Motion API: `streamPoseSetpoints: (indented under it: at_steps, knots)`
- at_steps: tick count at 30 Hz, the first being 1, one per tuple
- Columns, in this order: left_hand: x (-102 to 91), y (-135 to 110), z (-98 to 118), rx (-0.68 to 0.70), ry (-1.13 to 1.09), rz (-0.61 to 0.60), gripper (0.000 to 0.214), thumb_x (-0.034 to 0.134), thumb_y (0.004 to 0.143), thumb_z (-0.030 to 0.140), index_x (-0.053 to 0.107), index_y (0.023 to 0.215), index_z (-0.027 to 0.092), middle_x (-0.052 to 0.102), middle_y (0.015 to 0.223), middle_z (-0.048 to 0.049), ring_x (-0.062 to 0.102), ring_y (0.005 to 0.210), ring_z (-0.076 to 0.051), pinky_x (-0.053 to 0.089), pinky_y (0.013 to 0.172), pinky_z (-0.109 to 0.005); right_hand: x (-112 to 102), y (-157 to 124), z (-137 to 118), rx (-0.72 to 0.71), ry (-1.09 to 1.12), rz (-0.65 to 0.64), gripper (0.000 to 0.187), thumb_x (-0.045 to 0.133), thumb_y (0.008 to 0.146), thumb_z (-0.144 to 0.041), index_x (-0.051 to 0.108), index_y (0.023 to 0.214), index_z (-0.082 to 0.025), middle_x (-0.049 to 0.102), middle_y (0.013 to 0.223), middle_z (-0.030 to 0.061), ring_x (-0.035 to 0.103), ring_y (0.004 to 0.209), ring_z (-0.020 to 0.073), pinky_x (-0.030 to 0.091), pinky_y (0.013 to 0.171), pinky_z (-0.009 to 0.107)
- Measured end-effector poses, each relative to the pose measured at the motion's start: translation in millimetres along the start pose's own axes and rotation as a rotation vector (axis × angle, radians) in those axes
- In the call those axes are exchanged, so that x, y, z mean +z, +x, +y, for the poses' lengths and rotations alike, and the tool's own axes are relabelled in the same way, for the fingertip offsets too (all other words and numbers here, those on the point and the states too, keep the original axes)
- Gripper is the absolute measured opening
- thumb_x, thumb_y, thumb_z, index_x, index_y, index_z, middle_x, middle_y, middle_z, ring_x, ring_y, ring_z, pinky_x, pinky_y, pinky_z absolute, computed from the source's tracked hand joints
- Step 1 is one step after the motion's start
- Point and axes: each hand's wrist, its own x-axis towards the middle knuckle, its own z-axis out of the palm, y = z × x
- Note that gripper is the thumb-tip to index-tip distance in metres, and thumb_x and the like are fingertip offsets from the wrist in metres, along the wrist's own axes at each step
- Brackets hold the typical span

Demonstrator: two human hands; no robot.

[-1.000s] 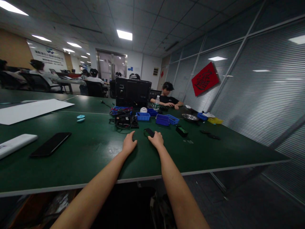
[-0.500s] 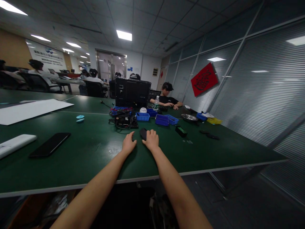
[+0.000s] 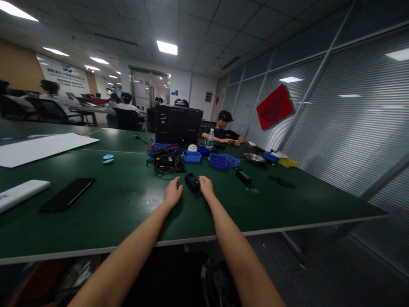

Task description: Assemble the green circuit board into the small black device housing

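Both my forearms reach out over a dark green table (image 3: 128, 213). My left hand (image 3: 173, 192) lies flat on the tabletop, fingers stretched forward, with nothing in it. My right hand (image 3: 206, 188) rests just to its right, fingers curled against the side of a small black device (image 3: 192, 182). The device stands on the table between the two hands, a little apart from my left fingertips. How firm the right hand's grip is stays hard to make out.
A black phone (image 3: 67, 193) and a white box (image 3: 22, 192) lie at the left, a white sheet (image 3: 41, 147) behind them. Cables (image 3: 164, 162), blue bins (image 3: 219, 160), a metal bowl (image 3: 254, 158) and a black monitor (image 3: 178, 124) stand farther back. A seated person (image 3: 225, 132) works across the table.
My right hand has slid the small black device leftward and turned it, so that it now stands between my hands. The left hand has stayed put.
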Motion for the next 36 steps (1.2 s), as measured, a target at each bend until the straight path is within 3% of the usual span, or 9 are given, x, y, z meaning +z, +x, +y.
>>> streamPoseSetpoints:
  at_steps: [4, 7, 12, 16, 23, 28, 36]
  knots:
    - [-0.3, 1, 3, -0.003, -0.022, 0.052, 0.046, 0.048, 0.078, 0.039, 0.046, 0.119, 0.016, 0.059, 0.104, -0.0088, 0.057, 0.09, -0.018, 0.043, 0.083, -0.031, 10, -6, -3, 0.025, 0.312, -0.284, 0.03, 0.041, 0.081, -0.029, 0.062, 0.096, -0.015, 0.064, 0.086, 0.0066, 0.057, 0.063, 0.0129, 0.042, 0.045, 0.021]
    - [-2.1, 0, 7, 0.011, 0.023, 0.097, 0.056, 0.052, 0.074, 0.045, 0.044, 0.12, 0.015, 0.057, 0.11, -0.0111, 0.054, 0.1, -0.021, 0.041, 0.086, -0.032, 15, -11, -6, -0.009, 0.464, -0.428, 0.03, 0.045, 0.08, -0.033, 0.062, 0.095, -0.013, 0.063, 0.087, 0.0079, 0.055, 0.056, 0.0098, 0.038, 0.038, 0.017]
    - [-5.2, -5, 13, 0.018, 0.151, 0.084, 0.073, 0.064, 0.064, 0.036, 0.036, 0.127, 0.015, 0.051, 0.12, -0.0135, 0.047, 0.111, -0.024, 0.038, 0.091, -0.032, 15, -10, -4, 0.036, 0.486, -0.421, 0.024, 0.049, 0.078, -0.031, 0.061, 0.088, -0.012, 0.063, 0.078, 0.0063, 0.053, 0.051, 0.0075, 0.036, 0.035, 0.015]
    - [-6.6, -7, 13, -0.049, 0.194, 0.017, 0.064, 0.055, 0.07, 0.027, 0.033, 0.129, 0.017, 0.055, 0.117, -0.0108, 0.052, 0.105, -0.021, 0.039, 0.086, -0.029, 15, -8, -1, 0.054, 0.465, -0.425, 0.018, 0.051, 0.077, -0.027, 0.06, 0.08, -0.012, 0.062, 0.071, 0.0044, 0.052, 0.049, 0.0066, 0.035, 0.035, 0.015]
    - [-16.2, -4, 9, -0.089, 0.218, 0.003, 0.055, 0.052, 0.071, 0.027, 0.039, 0.124, 0.017, 0.056, 0.115, -0.0098, 0.053, 0.103, -0.021, 0.039, 0.084, -0.027, 13, -6, 3, 0.071, 0.476, -0.432, 0.013, 0.052, 0.075, -0.023, 0.059, 0.076, -0.012, 0.06, 0.067, 0.0034, 0.052, 0.049, 0.007, 0.036, 0.035, 0.015]
    - [-42.1, 0, -2, -0.148, 0.263, -0.005, 0.055, 0.051, 0.071, 0.028, 0.04, 0.124, 0.018, 0.056, 0.117, -0.0094, 0.053, 0.105, -0.021, 0.039, 0.084, -0.027, 13, -4, 5, 0.066, 0.481, -0.441, 0.011, 0.052, 0.075, -0.021, 0.058, 0.076, -0.012, 0.06, 0.067, 0.0034, 0.052, 0.049, 0.0067, 0.037, 0.037, 0.015]
    - [-111.8, 10, -41, -0.287, 0.38, 0.049, 0.059, 0.05, 0.071, 0.035, 0.038, 0.126, 0.015, 0.053, 0.121, -0.0127, 0.052, 0.107, -0.025, 0.04, 0.085, -0.031, 12, -4, 4, 0.064, 0.484, -0.437, 0.011, 0.053, 0.074, -0.02, 0.059, 0.077, -0.011, 0.06, 0.066, 0.0032, 0.051, 0.048, 0.0062, 0.036, 0.035, 0.015]
